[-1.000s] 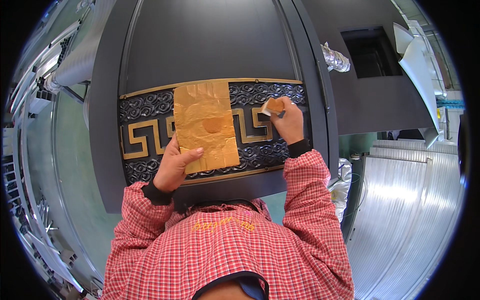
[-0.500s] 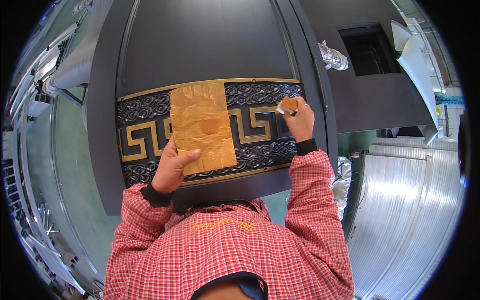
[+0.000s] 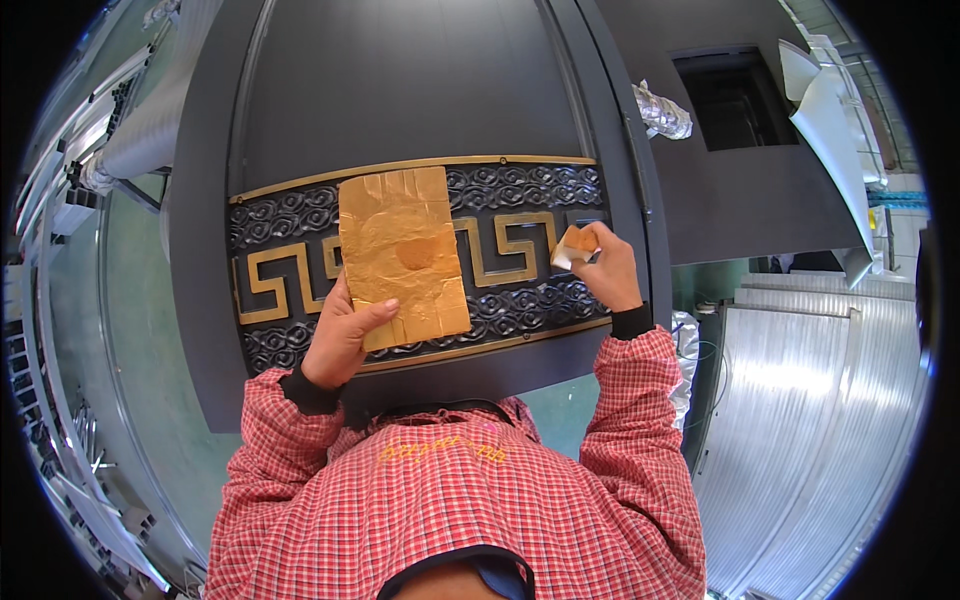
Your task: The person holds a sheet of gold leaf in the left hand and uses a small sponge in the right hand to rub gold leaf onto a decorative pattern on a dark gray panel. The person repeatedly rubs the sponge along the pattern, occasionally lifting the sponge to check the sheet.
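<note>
My left hand (image 3: 345,335) grips the lower left edge of a flat, gold-coated board (image 3: 405,200), thumb on top. A darker, orange-brown wet-looking patch lies near the board's middle. In my right hand (image 3: 612,270) is a small sponge piece (image 3: 577,248), pale with a gold-stained side, pinched between thumb and fingers. It is at the right end of the gold key pattern (image 3: 524,248) on a dark panel (image 3: 420,90); whether it touches the surface I cannot tell. Black scrollwork bands (image 3: 530,187) run above and below the pattern. The board hides part of the pattern.
A second dark panel (image 3: 720,210) with a rectangular opening (image 3: 735,100) stands at the right. Foil-wrapped tubing (image 3: 662,112) pokes out between the panels. Ribbed metallic sheets (image 3: 780,400) lie lower right, and long metal profiles (image 3: 75,190) fill the far left.
My right hand has moved down and slightly right with the sponge piece, which has turned a little. My left hand and the gold-coated board stay nearly still.
</note>
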Demonstrator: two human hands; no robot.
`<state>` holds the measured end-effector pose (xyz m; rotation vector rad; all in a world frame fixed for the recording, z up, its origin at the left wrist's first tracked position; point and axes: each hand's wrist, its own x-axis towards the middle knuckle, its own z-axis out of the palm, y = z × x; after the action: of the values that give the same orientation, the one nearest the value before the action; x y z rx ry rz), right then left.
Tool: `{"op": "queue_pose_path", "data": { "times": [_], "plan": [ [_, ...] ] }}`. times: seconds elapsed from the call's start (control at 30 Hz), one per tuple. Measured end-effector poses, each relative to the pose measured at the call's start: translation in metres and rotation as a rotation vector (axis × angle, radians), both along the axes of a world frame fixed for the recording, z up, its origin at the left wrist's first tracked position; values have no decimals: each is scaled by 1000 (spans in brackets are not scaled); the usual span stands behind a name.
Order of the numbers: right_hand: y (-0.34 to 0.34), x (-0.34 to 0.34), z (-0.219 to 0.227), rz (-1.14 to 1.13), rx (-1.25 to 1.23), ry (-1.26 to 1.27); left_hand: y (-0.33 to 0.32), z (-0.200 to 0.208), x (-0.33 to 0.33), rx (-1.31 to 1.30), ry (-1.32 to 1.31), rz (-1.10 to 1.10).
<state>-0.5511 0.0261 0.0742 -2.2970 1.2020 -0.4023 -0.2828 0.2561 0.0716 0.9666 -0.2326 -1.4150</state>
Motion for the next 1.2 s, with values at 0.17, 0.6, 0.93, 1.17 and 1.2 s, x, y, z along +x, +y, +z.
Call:
{"op": "queue_pose_path", "data": {
  "times": [0.17, 0.6, 0.93, 1.17, 1.2],
  "plan": [
    [-14, 18, -6, -96, -126, -137, -4, 5, -4, -9, -17, -25],
    [25, -18, -3, -92, -37, 32, -4, 3, -7, -8, -15, -34],
    [24, -34, -23, -212, -165, -25, -6, 8, -8, -4, -3, -61],
    [30, -31, -22, -133, -185, -32, -12, 4, -17, -38, -18, -100],
    [28, -36, -21, -170, -214, -15, -13, 3, -18, -38, -17, -106]
  ]
}}
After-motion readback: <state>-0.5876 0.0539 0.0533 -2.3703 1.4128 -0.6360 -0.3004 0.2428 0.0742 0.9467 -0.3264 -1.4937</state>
